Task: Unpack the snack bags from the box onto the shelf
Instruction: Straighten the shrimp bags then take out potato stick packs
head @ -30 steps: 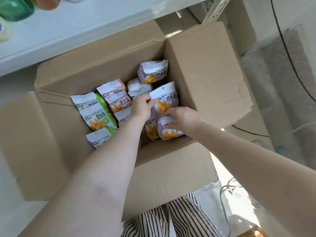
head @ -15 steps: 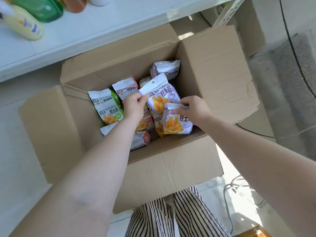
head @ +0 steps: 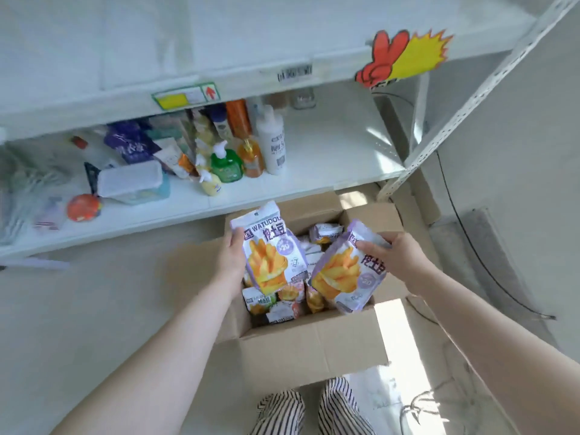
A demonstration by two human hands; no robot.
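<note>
An open cardboard box (head: 314,350) stands on the floor below the white shelf (head: 329,152). My left hand (head: 230,254) grips a purple-and-white snack bag (head: 270,255) by its left edge, lifted above the box. My right hand (head: 394,254) pinches a second purple snack bag (head: 345,274) near its top right corner; it hangs tilted over the box's right side. Several more snack bags (head: 276,304), some green and some red, lie in the box beneath them.
The lower shelf holds bottles (head: 271,142), a green pump dispenser (head: 226,164), a lidded plastic tub (head: 131,183) and an orange ball (head: 83,207) on its left half. The upper shelf edge (head: 282,73) carries a yellow and red promo sign (head: 405,58). A black cable (head: 489,271) runs on the floor at right.
Both hands have lifted a purple snack bag each up out of the box. My view has tilted up, so the shelf and its goods now show.
</note>
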